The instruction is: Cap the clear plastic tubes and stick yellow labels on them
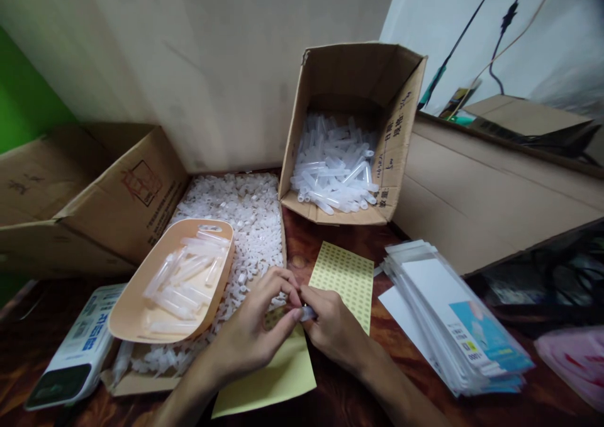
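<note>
A short translucent plastic tube (307, 314) is held between my hands, over the table near its front. My right hand (333, 326) is closed around the tube, covering most of it. My left hand (257, 323) pinches at the tube's near end, its thumb tip against it and its fingers curled above. Under my hands lie a yellow sheet (278, 377) and, just beyond, a yellow sheet of small round stickers (344, 276). Left of my left hand, an orange plastic basket (117, 317) holds several clear tubes (184, 270).
A tipped cardboard box (406, 119) full of tubes stands behind. Small white plastic pieces (255, 226) fill a shallow carton. To the right lies a stack of packaging sleeves (453, 326). At left are a white device (70, 358) and an open cardboard box (123, 194).
</note>
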`<state>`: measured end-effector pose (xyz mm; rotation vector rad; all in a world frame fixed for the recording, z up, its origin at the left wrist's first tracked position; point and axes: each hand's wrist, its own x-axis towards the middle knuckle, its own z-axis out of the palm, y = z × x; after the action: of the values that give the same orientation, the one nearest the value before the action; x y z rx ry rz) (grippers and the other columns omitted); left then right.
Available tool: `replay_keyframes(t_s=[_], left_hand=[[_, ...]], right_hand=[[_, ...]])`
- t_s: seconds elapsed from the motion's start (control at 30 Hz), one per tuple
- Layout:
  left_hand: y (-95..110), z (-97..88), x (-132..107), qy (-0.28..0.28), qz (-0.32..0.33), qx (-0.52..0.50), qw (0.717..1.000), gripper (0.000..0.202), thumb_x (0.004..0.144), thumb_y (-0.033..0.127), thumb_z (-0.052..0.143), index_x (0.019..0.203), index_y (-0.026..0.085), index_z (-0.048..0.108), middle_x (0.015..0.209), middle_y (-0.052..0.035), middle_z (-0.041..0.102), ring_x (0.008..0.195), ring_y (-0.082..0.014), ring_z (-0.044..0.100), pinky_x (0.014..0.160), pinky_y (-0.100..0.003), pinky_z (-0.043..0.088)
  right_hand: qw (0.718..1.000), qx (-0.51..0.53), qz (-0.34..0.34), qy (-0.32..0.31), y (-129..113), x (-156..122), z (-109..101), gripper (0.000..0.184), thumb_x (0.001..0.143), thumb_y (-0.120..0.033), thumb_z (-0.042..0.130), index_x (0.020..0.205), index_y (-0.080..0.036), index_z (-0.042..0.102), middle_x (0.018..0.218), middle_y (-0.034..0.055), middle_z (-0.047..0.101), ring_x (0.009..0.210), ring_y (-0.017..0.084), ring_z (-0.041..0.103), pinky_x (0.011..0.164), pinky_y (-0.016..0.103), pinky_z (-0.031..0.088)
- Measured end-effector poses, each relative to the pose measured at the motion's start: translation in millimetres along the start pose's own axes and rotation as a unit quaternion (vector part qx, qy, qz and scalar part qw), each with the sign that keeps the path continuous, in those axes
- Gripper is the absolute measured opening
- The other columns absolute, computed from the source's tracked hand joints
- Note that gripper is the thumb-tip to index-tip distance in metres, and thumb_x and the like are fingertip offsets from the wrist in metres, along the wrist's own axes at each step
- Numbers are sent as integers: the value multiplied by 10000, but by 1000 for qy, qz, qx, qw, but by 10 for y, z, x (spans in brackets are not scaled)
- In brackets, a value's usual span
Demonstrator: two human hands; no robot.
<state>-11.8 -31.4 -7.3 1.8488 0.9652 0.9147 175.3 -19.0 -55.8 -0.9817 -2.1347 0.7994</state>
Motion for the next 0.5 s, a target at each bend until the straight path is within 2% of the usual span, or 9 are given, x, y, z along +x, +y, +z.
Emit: replay_keyframes(t_s=[0.1, 0.17, 0.23, 0.3, 0.33, 0.4, 0.5], left_hand=[[-39, 1, 21, 14, -4, -21, 1000, 133, 951, 157, 565, 1065, 225, 557, 1119, -45, 569, 1108, -187, 547, 991, -305, 416], [-70, -40, 32, 36, -17, -38, 998, 153, 971, 206, 570, 1122, 232, 573, 1122, -40, 587, 1102, -183, 553, 963, -290, 423], [-92, -107, 36, 86, -45, -70, 993, 145, 993, 274, 563, 1129, 236, 595, 1112, -34, 609, 1088, -179, 569, 938, -280, 432], [-100, -173, 32, 143, -72, -111, 981, 146, 995, 330, 571, 1094, 233, 615, 1074, -25, 629, 1049, -175, 589, 908, -271, 446], [-97, -197, 28, 164, -79, -128, 975, 150, 991, 346, 576, 1075, 230, 621, 1053, -21, 636, 1028, -173, 597, 894, -268, 453], [-80, -213, 18, 176, -78, -135, 972, 153, 989, 355, 574, 1043, 223, 631, 1016, -16, 646, 987, -170, 606, 866, -266, 460], [-55, -169, 13, 149, -70, -76, 984, 155, 994, 315, 542, 969, 203, 647, 949, -20, 658, 925, -174, 617, 832, -278, 459]], right_hand=[[1000, 10, 13, -7, -38, 12, -40, 124, 923, -121, 521, 966, -190, 614, 850, 55, 683, 759, 207, 644, 682, 284, 441], [999, 16, 33, -23, -83, 43, -109, 105, 939, -192, 582, 1028, -194, 637, 934, 61, 709, 844, 219, 664, 745, 292, 457], [999, 1, 48, -25, -108, 71, -191, 128, 959, -261, 584, 1051, -197, 646, 980, 62, 712, 888, 223, 662, 774, 301, 450], [998, -29, 57, -6, -88, 74, -259, 171, 984, -271, 502, 941, -187, 645, 878, 47, 686, 801, 205, 637, 719, 298, 425], [997, -43, 61, 10, -58, 63, -282, 242, 991, -265, 457, 824, -187, 613, 767, 27, 638, 707, 186, 598, 657, 292, 396], [996, -49, 63, 48, 26, 20, -306, 370, 995, -276, 400, 636, -211, 459, 591, -18, 469, 550, 151, 470, 552, 288, 308], [992, -18, 51, 111, 133, -18, -308, 425, 1018, -330, 359, 606, -238, 304, 550, -46, 325, 490, 133, 358, 504, 297, 237]])
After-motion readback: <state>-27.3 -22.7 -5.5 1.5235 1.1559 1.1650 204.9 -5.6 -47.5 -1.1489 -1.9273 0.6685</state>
